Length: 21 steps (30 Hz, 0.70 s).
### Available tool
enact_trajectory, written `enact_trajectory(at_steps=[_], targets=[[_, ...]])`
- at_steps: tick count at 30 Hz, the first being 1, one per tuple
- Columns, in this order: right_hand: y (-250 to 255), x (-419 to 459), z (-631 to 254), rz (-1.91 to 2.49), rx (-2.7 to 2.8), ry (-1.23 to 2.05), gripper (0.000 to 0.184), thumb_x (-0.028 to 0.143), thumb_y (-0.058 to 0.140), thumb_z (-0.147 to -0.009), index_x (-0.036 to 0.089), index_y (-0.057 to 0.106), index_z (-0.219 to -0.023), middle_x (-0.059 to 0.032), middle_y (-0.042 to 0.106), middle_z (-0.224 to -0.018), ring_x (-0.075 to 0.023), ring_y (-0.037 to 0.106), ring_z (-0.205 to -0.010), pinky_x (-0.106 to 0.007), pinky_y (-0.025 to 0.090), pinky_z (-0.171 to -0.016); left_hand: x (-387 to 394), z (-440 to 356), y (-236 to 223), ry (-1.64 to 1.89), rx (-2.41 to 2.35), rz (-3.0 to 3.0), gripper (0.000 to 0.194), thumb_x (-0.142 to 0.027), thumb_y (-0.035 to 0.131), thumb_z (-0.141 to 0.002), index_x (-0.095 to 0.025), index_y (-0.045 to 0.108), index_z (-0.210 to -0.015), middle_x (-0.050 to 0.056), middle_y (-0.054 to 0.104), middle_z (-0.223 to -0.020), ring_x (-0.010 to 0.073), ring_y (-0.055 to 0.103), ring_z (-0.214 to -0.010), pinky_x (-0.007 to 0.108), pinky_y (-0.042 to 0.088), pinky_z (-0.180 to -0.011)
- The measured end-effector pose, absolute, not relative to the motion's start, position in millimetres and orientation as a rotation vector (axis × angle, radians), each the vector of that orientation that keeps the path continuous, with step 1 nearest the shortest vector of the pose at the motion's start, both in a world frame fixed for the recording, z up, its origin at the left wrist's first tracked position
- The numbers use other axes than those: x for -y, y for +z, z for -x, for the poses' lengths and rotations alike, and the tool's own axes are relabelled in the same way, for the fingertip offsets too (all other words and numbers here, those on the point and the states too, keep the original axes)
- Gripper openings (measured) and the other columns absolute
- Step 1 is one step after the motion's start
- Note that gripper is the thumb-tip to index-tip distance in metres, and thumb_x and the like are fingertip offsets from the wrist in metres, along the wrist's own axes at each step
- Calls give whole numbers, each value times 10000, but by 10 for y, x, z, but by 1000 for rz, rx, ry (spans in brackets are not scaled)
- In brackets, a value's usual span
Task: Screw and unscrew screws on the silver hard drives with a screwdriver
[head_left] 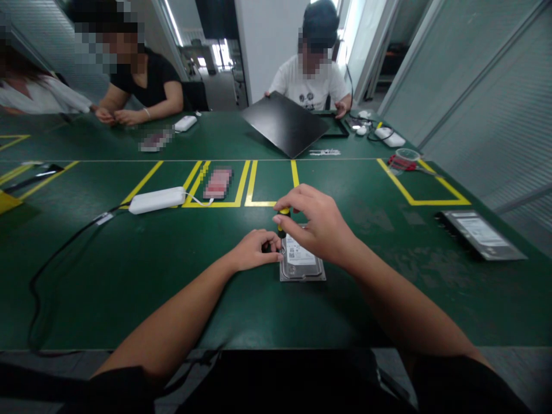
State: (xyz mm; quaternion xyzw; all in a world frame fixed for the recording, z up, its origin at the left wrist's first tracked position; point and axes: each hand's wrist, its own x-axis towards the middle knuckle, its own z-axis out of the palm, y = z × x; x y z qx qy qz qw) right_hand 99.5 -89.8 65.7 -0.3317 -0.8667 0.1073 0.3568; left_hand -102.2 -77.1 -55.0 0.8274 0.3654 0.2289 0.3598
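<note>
A hard drive [301,253] with a white label lies flat on the green table in front of me. My right hand [317,221] is closed on the handle of a short yellow-and-black screwdriver [282,221], held upright over the drive's left side. The screwdriver's tip is hidden, so I cannot tell what it touches. At the drive's left edge, my left hand [254,250] rests with its fingers curled and its thumb against the drive, steadying it. Part of the drive is covered by my right hand.
A second hard drive [478,233] lies at the right. To the left are a white power strip [157,200] with a black cable and a phone [218,183]. Across the table, a person holds a black panel [287,123]. A clear round container [407,155] sits at the far right.
</note>
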Motion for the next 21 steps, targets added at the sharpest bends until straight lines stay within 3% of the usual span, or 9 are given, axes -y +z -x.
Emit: enact_trajectory(at_steps=[12,21], targets=[[616,874,-1015,868,2239,256,199,213,533,-860,172,644,-1019,-68,690,-977,-186,591,-892,-337,436,-819,770,1012,-571,597,-939,-2106,280,-421,709,-797,-162,614,-843,-22,611,-717,122,540,-661,241,392,-635],[634,880,-1007,856,2240,243,151,284,576,-874,163,651,-927,-68,652,-922,-182,569,-889,-321,430,-794,772,1018,-566,576,-973,-2121,296,-441,707,-793,-165,619,-852,-14,628,-736,137,553,-688,254,399,-662]])
